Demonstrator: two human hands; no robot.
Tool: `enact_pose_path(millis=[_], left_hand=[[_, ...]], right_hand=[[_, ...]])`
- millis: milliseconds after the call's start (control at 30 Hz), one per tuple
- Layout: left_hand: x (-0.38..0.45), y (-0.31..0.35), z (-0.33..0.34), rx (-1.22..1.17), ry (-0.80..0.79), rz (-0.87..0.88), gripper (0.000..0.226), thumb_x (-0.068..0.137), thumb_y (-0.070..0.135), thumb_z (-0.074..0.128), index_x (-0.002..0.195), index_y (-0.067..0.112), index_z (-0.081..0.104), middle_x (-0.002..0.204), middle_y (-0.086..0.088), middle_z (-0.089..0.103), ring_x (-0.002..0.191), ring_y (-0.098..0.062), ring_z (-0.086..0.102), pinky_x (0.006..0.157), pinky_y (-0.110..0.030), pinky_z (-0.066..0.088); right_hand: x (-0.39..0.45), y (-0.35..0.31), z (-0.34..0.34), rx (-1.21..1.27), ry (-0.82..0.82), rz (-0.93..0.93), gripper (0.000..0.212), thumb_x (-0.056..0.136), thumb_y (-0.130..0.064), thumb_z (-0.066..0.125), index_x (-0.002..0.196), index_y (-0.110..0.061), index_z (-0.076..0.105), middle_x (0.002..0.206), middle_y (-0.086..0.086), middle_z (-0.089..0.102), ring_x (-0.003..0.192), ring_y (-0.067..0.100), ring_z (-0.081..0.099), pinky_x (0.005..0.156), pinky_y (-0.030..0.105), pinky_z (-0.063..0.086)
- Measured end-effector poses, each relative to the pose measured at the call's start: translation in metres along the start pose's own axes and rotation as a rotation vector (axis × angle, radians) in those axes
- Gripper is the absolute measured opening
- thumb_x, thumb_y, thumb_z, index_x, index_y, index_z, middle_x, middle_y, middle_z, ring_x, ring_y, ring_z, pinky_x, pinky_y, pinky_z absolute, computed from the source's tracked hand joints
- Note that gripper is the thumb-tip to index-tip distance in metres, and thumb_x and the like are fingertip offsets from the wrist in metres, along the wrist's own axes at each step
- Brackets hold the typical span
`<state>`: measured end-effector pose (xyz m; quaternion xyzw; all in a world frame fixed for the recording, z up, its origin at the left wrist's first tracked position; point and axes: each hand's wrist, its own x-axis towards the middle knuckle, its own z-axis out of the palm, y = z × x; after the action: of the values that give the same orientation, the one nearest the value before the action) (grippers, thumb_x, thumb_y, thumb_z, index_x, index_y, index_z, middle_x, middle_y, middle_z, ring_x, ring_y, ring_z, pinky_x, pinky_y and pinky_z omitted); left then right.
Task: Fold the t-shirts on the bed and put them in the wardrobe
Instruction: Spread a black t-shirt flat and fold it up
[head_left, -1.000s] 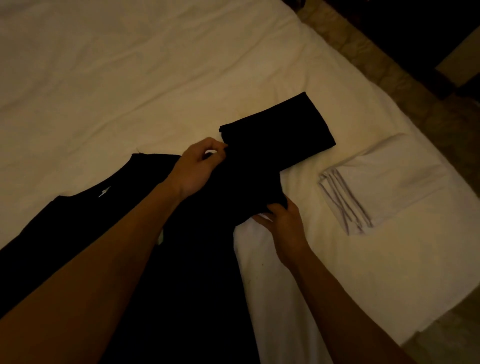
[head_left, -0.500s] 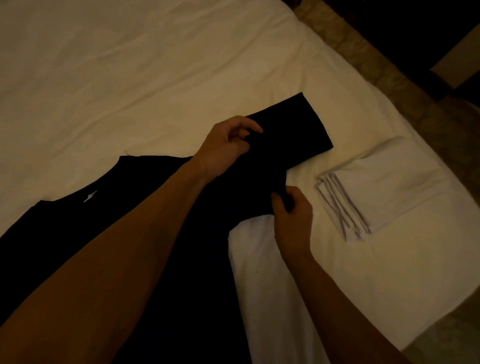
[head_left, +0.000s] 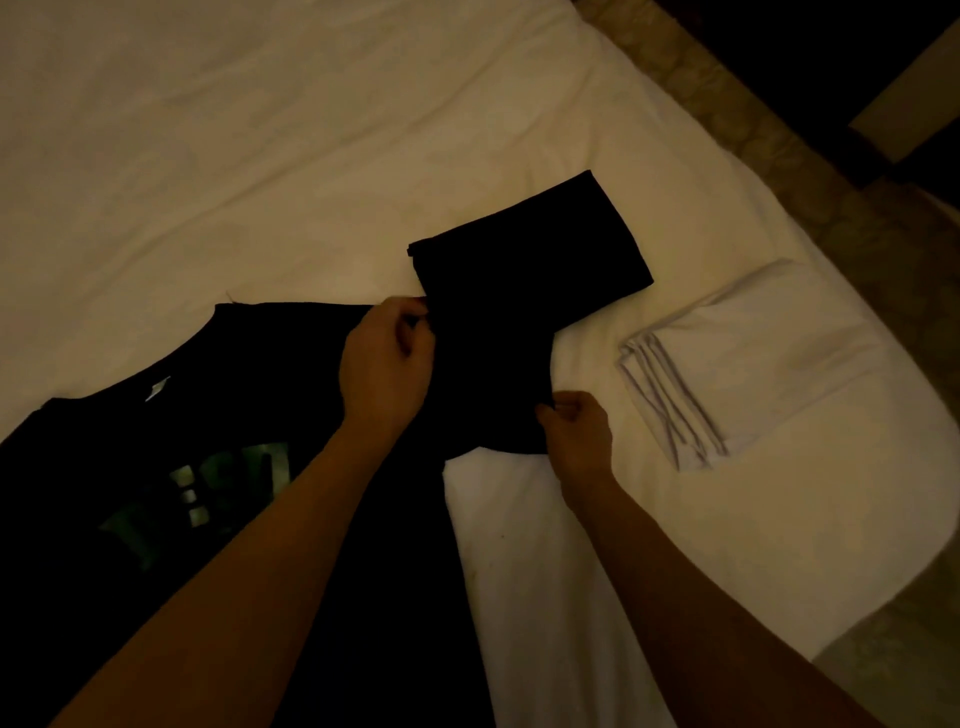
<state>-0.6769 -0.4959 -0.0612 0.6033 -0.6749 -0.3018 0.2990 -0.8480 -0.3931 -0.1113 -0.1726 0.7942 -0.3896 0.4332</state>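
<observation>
A black t-shirt with a greenish print lies flat on the white bed, its collar toward the far side. Its right sleeve sticks out toward the upper right. My left hand pinches the fabric at the shoulder, at the sleeve's far edge. My right hand pinches the sleeve's near edge by the armpit. A folded white t-shirt lies to the right, near the bed's edge.
The bed's right edge runs diagonally, with patterned floor beyond it. Dark furniture stands at the top right. The room is dim.
My left hand drew back from the sleeve's middle to the shoulder seam. My right hand slid slightly toward me along the sleeve's near edge. More of the sleeve and the print now show.
</observation>
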Motion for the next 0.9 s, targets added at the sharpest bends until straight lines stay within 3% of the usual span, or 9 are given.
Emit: enact_pose_path(millis=[100,200,333,400,500,600,700,800,900], left_hand=[[-0.061,-0.025,-0.019,-0.061,0.048,-0.146,0.010,0.098,0.015,0.056,0.096,0.020,0.064,0.077,-0.004,0.064,0.068,-0.017,0.061,0.062,-0.027,0.048],[-0.129,-0.056,-0.030,-0.011,-0.017,-0.360,0.012,0.100,0.018,0.054,0.098,0.024,0.065,0.080,-0.002,0.067,0.074,-0.017,0.065,0.067,-0.033,0.053],[-0.186,-0.084,-0.050,-0.193,-0.181,-0.570,0.016,0.099,0.019,0.054,0.104,0.030,0.065,0.093,0.000,0.070,0.087,-0.018,0.068,0.081,-0.037,0.055],[-0.198,-0.086,-0.061,-0.344,-0.202,-0.639,0.019,0.100,0.010,0.052,0.107,0.024,0.063,0.094,-0.001,0.067,0.087,-0.018,0.065,0.079,-0.029,0.054],[-0.208,-0.083,-0.075,-0.425,-0.231,-0.689,0.025,0.102,0.001,0.044,0.109,0.018,0.060,0.095,-0.002,0.060,0.085,-0.017,0.061,0.072,-0.014,0.052],[-0.234,-0.080,-0.078,-0.417,-0.237,-0.661,0.022,0.103,0.002,0.043,0.113,0.015,0.058,0.093,0.000,0.057,0.081,-0.015,0.058,0.067,-0.011,0.051],[-0.275,-0.090,-0.082,-0.192,-0.154,-0.559,0.023,0.100,0.009,0.052,0.119,0.018,0.061,0.095,0.007,0.060,0.087,-0.012,0.060,0.080,-0.022,0.051],[-0.332,-0.107,-0.094,-0.302,-0.238,-0.545,0.020,0.102,0.009,0.049,0.115,0.021,0.059,0.103,-0.001,0.061,0.100,-0.028,0.062,0.097,-0.042,0.050],[-0.397,-0.124,-0.112,-0.172,-0.117,-0.528,0.022,0.099,0.009,0.053,0.119,0.012,0.062,0.098,-0.002,0.063,0.095,-0.023,0.063,0.087,-0.033,0.049]], right_hand=[[-0.008,0.004,-0.004,-0.146,0.101,-0.187,0.024,0.098,-0.005,0.050,0.120,-0.008,0.058,0.102,0.000,0.058,0.094,0.015,0.057,0.073,0.014,0.041],[-0.028,0.017,0.002,-0.319,0.121,-0.292,0.028,0.098,-0.004,0.047,0.125,-0.005,0.056,0.114,0.007,0.055,0.097,0.012,0.050,0.083,0.015,0.035],[-0.061,0.037,0.016,-0.376,0.023,-0.270,0.031,0.096,-0.009,0.053,0.126,-0.002,0.053,0.121,0.017,0.051,0.103,0.026,0.054,0.086,0.026,0.040],[-0.077,0.042,0.023,-0.409,0.010,-0.271,0.044,0.095,-0.014,0.057,0.135,0.001,0.046,0.130,0.021,0.046,0.114,0.035,0.050,0.096,0.034,0.039],[-0.101,0.047,0.027,-0.463,0.004,-0.271,0.056,0.095,-0.019,0.059,0.143,0.001,0.036,0.140,0.021,0.038,0.124,0.037,0.043,0.101,0.040,0.038],[-0.130,0.061,0.023,-0.486,-0.143,-0.254,0.047,0.098,-0.022,0.054,0.139,-0.005,0.040,0.134,0.015,0.044,0.117,0.031,0.051,0.092,0.034,0.042],[-0.161,0.088,0.018,-0.532,-0.292,-0.227,0.041,0.099,-0.027,0.053,0.135,-0.009,0.045,0.125,0.012,0.056,0.105,0.025,0.059,0.084,0.030,0.045],[-0.197,0.121,0.006,-0.612,-0.315,-0.244,0.037,0.097,-0.029,0.054,0.128,-0.008,0.050,0.117,0.012,0.060,0.098,0.026,0.062,0.080,0.035,0.049],[-0.237,0.157,-0.017,-0.579,-0.355,-0.257,0.036,0.099,-0.026,0.055,0.128,-0.005,0.050,0.114,0.010,0.061,0.096,0.025,0.061,0.079,0.036,0.049]])
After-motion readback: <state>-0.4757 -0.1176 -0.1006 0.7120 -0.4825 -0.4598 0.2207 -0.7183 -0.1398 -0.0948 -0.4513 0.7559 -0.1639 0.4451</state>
